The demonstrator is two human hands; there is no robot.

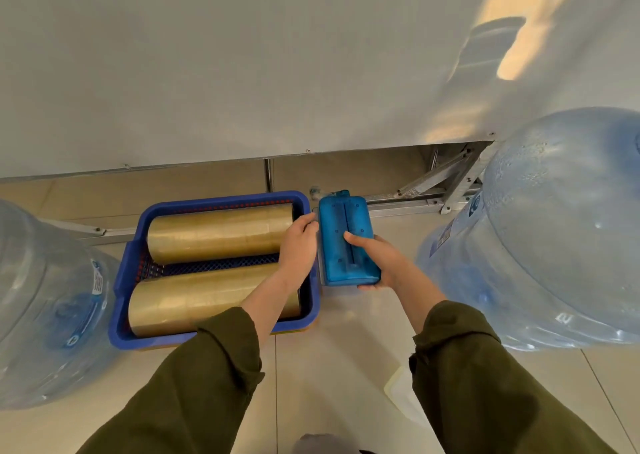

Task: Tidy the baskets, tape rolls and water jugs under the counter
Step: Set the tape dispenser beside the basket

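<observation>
Blue basket [122, 280] sits on the floor [341, 367], right up against the foot of the white worktop panel [242, 72]. Two golden tape rolls lie side by side in it, far roll [218, 237] and near roll [187, 303]. The left hand [298, 249] curls at the basket's right rim beside the far roll's end, though I cannot tell what that grip holds. The right hand [384, 263] has its grip around a flat blue block [346, 242], just beside the basket. A water jug stands on each side, left jug [45, 301] and right jug [554, 238].
</observation>
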